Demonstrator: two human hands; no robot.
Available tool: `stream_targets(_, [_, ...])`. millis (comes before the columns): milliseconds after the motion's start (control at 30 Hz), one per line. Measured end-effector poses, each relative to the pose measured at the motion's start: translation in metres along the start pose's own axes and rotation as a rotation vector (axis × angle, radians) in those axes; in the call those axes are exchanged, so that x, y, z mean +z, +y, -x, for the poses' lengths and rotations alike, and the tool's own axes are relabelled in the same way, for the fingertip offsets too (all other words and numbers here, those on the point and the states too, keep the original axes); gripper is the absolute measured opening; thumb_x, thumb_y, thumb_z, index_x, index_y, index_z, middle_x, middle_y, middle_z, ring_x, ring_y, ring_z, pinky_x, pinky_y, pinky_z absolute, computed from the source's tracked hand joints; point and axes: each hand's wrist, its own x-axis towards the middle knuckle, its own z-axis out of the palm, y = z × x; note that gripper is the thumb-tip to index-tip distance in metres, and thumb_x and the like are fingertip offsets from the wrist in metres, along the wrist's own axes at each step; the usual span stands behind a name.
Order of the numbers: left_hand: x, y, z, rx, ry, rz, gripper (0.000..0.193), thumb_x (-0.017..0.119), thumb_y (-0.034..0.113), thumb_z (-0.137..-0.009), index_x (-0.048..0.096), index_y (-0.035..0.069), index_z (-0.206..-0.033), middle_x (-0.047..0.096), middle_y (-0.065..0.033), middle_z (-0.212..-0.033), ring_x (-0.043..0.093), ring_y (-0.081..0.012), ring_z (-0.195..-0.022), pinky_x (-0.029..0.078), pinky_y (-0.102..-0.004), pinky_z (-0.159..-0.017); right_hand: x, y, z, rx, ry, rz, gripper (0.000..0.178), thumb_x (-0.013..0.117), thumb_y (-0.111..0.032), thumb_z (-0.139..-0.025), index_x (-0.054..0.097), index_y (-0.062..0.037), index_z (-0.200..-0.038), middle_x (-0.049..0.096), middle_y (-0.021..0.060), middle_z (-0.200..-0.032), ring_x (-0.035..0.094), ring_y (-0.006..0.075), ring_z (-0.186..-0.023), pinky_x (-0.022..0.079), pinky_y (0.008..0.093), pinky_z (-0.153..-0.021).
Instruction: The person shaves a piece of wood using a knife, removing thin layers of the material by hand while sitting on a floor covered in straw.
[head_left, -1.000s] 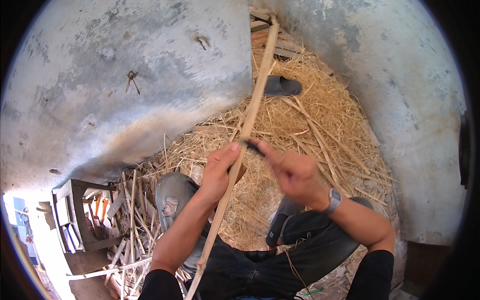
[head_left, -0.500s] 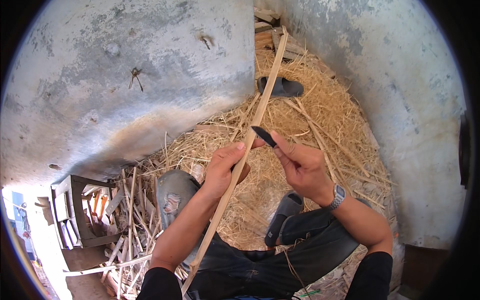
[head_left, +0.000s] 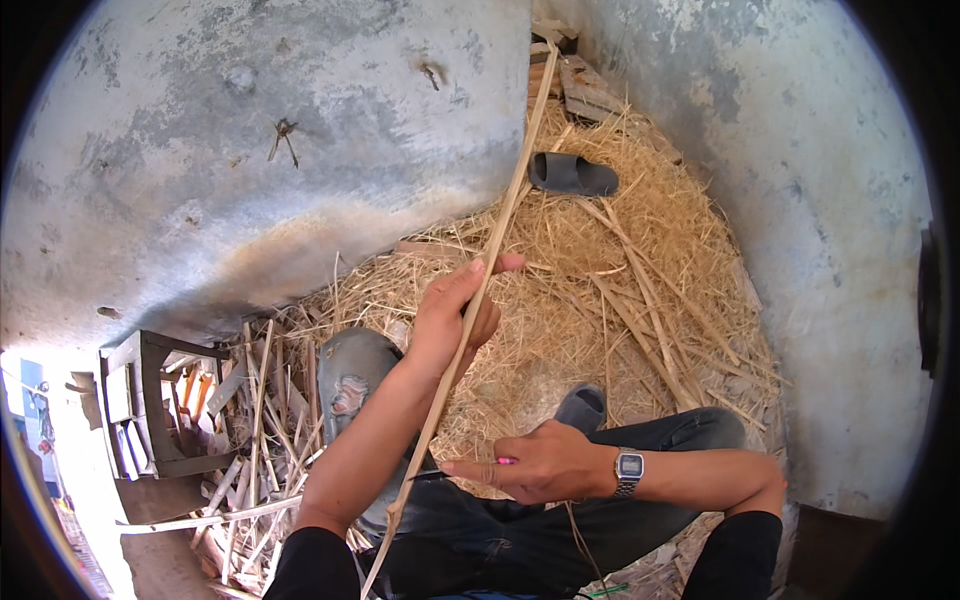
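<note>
A long pale strip of wood or bamboo (head_left: 499, 222) slants from near my lap up toward the far corner. My left hand (head_left: 455, 315) is wrapped round it near its middle, with the index finger stretched out past the strip. In my right hand (head_left: 545, 462) is a small knife (head_left: 431, 475), its dark blade pointing left. The blade lies at or very near the lower part of the strip, just above a knot (head_left: 393, 517); whether it touches, I cannot tell. My right index finger lies along the knife, and a bit of pink shows under the fingers.
Pale shavings (head_left: 580, 240) cover the floor, with loose strips (head_left: 650, 300) on the right. A dark slipper (head_left: 574, 175) lies ahead. Worn walls stand left (head_left: 330, 120) and right (head_left: 780, 200). A dark wooden frame (head_left: 150, 400) and several sticks (head_left: 262, 400) are at left.
My right hand has brought the knife down and left, from above my left hand to the strip's lower part. The strip has turned slightly edge-on, and my left hand still grips it.
</note>
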Motion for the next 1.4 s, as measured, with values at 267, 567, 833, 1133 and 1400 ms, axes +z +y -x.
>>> stream_targets(267, [0.002,-0.007,-0.001,0.022,0.067,-0.134,0.047,0.039,0.027,-0.112,0.056,-0.011,-0.134,0.031,0.0074,-0.046,0.027,-0.0064,-0.037,0.024,-0.0237,-0.042,-0.012,0.053,-0.017,0.224,0.533,0.061,0.057,0.070,-0.003,-0.089,0.062,-0.0188,-0.144,0.050,0.0050,-0.064,0.053,0.0198,-0.046,0.042,0.0354,-0.043])
stream_targets(567, [0.003,-0.007,0.000,0.063,0.137,-0.161,0.046,0.040,0.027,-0.112,0.055,-0.010,-0.135,0.031,0.0068,-0.046,0.025,-0.0061,-0.037,0.021,-0.0258,-0.041,-0.009,0.053,-0.014,0.219,0.529,-0.050,0.060,0.070,-0.006,-0.090,0.058,-0.0167,-0.148,0.047,0.0025,-0.064,0.050,0.0158,-0.045,0.041,0.0330,-0.041])
stream_targets(833, [0.000,0.000,-0.004,0.057,0.047,-0.060,0.046,0.040,0.027,-0.112,0.055,-0.011,-0.134,0.031,0.0059,-0.047,0.025,-0.0075,-0.039,0.020,-0.0272,-0.042,0.000,0.023,-0.005,0.137,0.304,0.100,0.062,0.067,-0.006,-0.087,0.060,-0.0215,-0.147,0.048,-0.0001,-0.065,0.047,0.0151,-0.045,0.038,0.0336,-0.039])
stream_targets(1133, [0.001,0.007,-0.008,0.106,0.174,-0.191,0.044,0.043,0.027,-0.110,0.062,-0.008,-0.129,0.033,0.0059,-0.048,0.026,-0.0066,-0.037,0.019,-0.0266,-0.041,0.010,-0.004,0.006,0.000,0.125,-0.315,0.061,0.069,-0.016,-0.095,0.051,-0.0153,-0.153,0.047,-0.0002,-0.065,0.050,0.0129,-0.047,0.044,0.0306,-0.045])
stream_targets(1400, [-0.006,-0.006,-0.004,0.147,0.173,-0.531,0.038,0.052,0.029,-0.107,0.073,0.000,-0.120,0.066,-0.0005,-0.087,0.053,-0.0067,-0.081,0.042,-0.0247,-0.075,-0.021,-0.004,-0.015,0.729,0.316,-0.806,0.039,0.084,-0.033,-0.089,0.071,-0.0004,-0.107,0.045,-0.0080,-0.062,0.041,0.0025,-0.057,0.034,0.0231,-0.053])
